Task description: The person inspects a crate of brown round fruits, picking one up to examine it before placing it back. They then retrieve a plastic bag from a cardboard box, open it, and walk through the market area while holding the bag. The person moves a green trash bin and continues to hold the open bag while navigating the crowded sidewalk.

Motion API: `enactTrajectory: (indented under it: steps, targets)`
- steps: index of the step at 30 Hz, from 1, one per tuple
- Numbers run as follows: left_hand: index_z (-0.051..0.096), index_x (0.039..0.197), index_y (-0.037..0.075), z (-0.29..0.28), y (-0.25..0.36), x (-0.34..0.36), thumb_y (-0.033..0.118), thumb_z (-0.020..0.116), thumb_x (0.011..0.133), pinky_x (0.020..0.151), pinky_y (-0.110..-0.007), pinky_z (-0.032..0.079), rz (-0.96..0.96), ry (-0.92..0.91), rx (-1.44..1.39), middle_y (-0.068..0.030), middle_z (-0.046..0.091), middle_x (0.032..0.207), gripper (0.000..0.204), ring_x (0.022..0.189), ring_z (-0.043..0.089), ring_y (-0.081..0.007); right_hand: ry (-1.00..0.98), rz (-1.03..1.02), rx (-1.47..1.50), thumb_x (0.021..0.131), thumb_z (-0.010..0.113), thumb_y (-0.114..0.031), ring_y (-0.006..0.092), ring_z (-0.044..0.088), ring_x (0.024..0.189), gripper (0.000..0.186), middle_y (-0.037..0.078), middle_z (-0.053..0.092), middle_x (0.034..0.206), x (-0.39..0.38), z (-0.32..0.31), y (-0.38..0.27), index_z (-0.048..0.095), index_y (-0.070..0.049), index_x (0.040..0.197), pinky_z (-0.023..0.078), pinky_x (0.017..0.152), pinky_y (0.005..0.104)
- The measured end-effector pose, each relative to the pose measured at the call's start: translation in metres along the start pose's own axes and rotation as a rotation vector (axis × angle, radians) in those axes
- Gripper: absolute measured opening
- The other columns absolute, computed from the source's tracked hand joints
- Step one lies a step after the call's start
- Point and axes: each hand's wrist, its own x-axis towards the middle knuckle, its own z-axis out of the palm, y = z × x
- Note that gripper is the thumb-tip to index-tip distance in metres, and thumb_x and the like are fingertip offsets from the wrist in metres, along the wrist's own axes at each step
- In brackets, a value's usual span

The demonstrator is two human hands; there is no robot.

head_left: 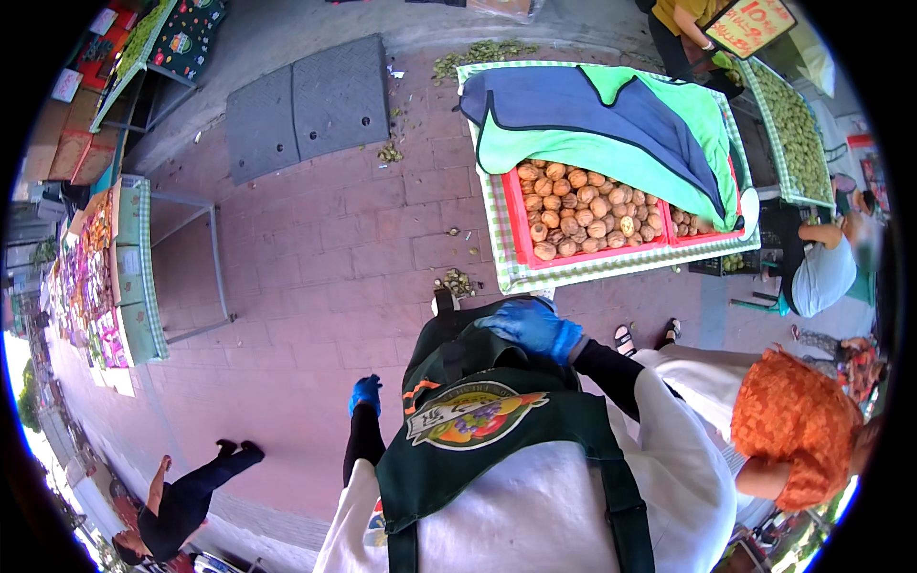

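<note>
My right hand [535, 329], in a blue glove, lies over the front of my dark green apron [497, 468] at waist height, its fingers stretched over the cloth. Beside my body hangs my left hand [365, 393], also blue-gloved, away from any object; its small, foreshortened fingers do not show clearly. Ahead of me on the right, walnuts [583, 210] fill red trays [521, 224]. A grey and bright green cloth [583, 119] covers the far part of the trays. They stand on a table with a green checked cover [492, 220].
A person in orange [793, 430] stands close on my right. Another stall [134, 267] with packaged goods stands left. Green produce [788, 129] fills a far-right table. Someone in black [191, 501] is at lower left. Dark floor plates [306, 110] lie ahead on the paving.
</note>
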Motion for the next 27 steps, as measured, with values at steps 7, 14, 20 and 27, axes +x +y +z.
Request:
enactTrajectory:
  steps: [7, 14, 20, 27]
  targets:
    - [0.055, 0.100, -0.001, -0.065, -0.033, 0.024, 0.031, 0.040, 0.091, 0.068, -0.033, 0.044, -0.151, -0.035, -0.172, -0.0128, 0.063, 0.089, 0.036, 0.071, 0.061, -0.0231, 0.001, 0.117, -0.090, 0.083, 0.048, -0.020, 0.0308, 0.058, 0.079, 0.024, 0.012, 0.060, 0.090, 0.049, 0.024, -0.011, 0.059, -0.015, 0.104, 0.047, 0.069, 0.0403]
    - [0.057, 0.097, -0.003, -0.086, 0.112, 0.067, 0.032, 0.043, 0.090, 0.064, -0.032, 0.048, -0.013, -0.333, 0.234, -0.0135, 0.063, 0.093, 0.039, 0.073, 0.063, -0.0249, 0.106, 0.179, -0.102, 0.084, 0.049, -0.027, 0.0301, 0.058, 0.074, 0.021, 0.012, 0.061, 0.083, 0.074, 0.031, 0.003, 0.061, -0.016, 0.098, 0.047, 0.062, 0.0396]
    - [0.060, 0.098, 0.002, -0.124, 0.377, 0.080, 0.031, 0.048, 0.085, 0.076, -0.030, 0.044, 0.506, -0.002, 0.682, -0.0081, 0.064, 0.091, 0.033, 0.087, 0.060, -0.0212, 0.002, 0.123, -0.028, 0.083, 0.052, -0.032, 0.0292, 0.058, 0.073, 0.022, 0.011, 0.061, 0.080, 0.168, 0.016, 0.028, 0.062, -0.013, 0.086, 0.046, 0.063, 0.0396]
    - [0.052, 0.116, 0.003, -0.092, 0.574, 0.075, 0.031, 0.045, 0.089, 0.093, -0.029, 0.037, 0.773, 0.025, 0.501, -0.0115, 0.054, 0.117, 0.039, 0.108, 0.050, -0.0181, 0.347, 0.227, 0.247, 0.081, 0.056, -0.020, 0.0247, 0.060, 0.083, 0.031, 0.013, 0.059, 0.099, 0.341, -0.042, 0.054, 0.054, -0.007, 0.110, 0.047, 0.075, 0.0335]
